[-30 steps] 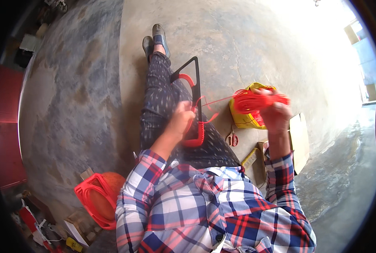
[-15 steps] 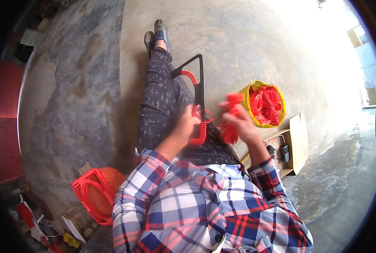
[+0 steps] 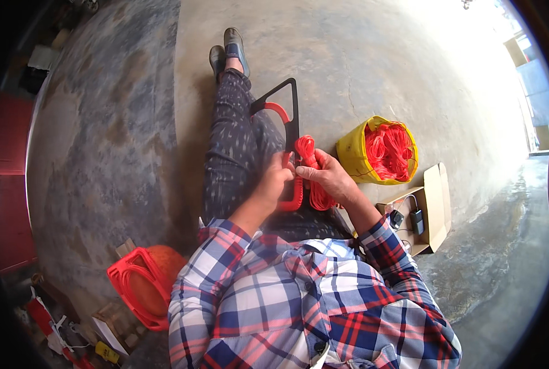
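My left hand (image 3: pixel 277 177) is closed round the middle of a black frame (image 3: pixel 292 126) with red curved parts at its far and near ends. The frame lies lengthwise over my lap. In my right hand (image 3: pixel 333 177) is a hank of red cord (image 3: pixel 321 198), pinched at its narrow middle, with one loop end above the fingers and the other below. The hank is right beside the frame, and my fingertips meet there. Whether cord runs between the two hands is too small to tell.
A yellow bucket (image 3: pixel 350 152) full of red cord hanks stands at the right. Nearer me is an open cardboard box (image 3: pixel 435 209) with a small black device and cable. A red-orange frame-like object (image 3: pixel 137 288) lies at my left, near assorted clutter. My legs stretch out on the concrete floor.
My right hand has brought the hank leftward from beside the bucket up to the frame and my left hand. The left hand and the frame have stayed nearly in place.
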`<state>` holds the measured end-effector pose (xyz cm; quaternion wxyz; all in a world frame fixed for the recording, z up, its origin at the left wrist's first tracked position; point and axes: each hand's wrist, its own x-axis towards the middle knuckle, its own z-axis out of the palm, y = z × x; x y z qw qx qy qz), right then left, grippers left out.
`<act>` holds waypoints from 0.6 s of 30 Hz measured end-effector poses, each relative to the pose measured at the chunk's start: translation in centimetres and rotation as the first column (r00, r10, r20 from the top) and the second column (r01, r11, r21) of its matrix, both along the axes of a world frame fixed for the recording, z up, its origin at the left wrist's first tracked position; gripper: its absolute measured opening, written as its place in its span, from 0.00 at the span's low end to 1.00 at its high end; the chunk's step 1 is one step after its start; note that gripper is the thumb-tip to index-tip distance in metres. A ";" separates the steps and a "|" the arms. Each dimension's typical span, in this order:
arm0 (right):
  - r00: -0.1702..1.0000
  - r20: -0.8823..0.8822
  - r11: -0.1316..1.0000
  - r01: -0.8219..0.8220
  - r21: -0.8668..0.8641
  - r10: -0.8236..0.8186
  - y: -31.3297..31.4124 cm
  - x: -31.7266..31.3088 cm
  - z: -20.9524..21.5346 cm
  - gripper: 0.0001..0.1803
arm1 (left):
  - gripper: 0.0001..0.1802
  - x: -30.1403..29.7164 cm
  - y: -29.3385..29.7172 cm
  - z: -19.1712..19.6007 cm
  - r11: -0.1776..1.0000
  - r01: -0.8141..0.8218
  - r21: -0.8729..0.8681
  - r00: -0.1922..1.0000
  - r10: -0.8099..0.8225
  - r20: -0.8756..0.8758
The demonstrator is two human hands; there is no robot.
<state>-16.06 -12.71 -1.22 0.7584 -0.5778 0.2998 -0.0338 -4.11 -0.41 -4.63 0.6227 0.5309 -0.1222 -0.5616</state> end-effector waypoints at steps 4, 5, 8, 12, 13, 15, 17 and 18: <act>0.998 -0.061 0.987 0.034 0.156 -0.024 -0.5 0.0 0.4 0.15 | 0.34 -0.2 -0.1 0.8 0.999 -0.039 -0.030 0.999 0.038 -0.033; 0.998 -0.061 0.988 0.033 0.153 -0.023 -0.6 -0.2 0.1 0.15 | 0.34 -0.2 -0.1 0.7 0.999 -0.040 -0.033 0.999 0.039 -0.033; 0.999 0.013 0.954 0.035 0.298 -0.041 -0.7 -0.7 -0.3 0.12 | 0.32 -0.1 -0.1 -0.2 1.000 -0.001 0.003 1.000 0.001 0.000; 0.990 0.093 0.986 0.089 0.143 -0.103 0.4 -0.5 2.1 0.10 | 0.31 0.0 -0.2 -0.5 1.000 -0.003 -0.005 1.000 0.003 -0.028; 0.992 0.109 0.997 0.072 -0.023 -0.070 1.0 -0.7 2.2 0.10 | 0.31 -0.1 -0.3 -0.3 1.000 -0.027 0.002 0.996 0.027 -0.079; 0.999 0.045 0.983 0.026 -0.182 -0.018 1.5 -1.2 2.4 0.11 | 0.31 -0.1 -0.4 0.2 1.000 -0.025 0.001 0.996 0.025 -0.080; 1.000 0.029 0.929 0.005 -0.371 0.006 1.0 -1.4 2.8 0.11 | 0.31 -0.2 -0.5 0.7 1.000 -0.026 0.002 0.996 0.026 -0.081; 1.000 0.007 0.837 -0.015 -0.546 0.023 0.9 -1.3 3.1 0.10 | 0.31 -0.3 -0.7 0.9 0.998 -0.054 0.009 0.994 0.055 -0.100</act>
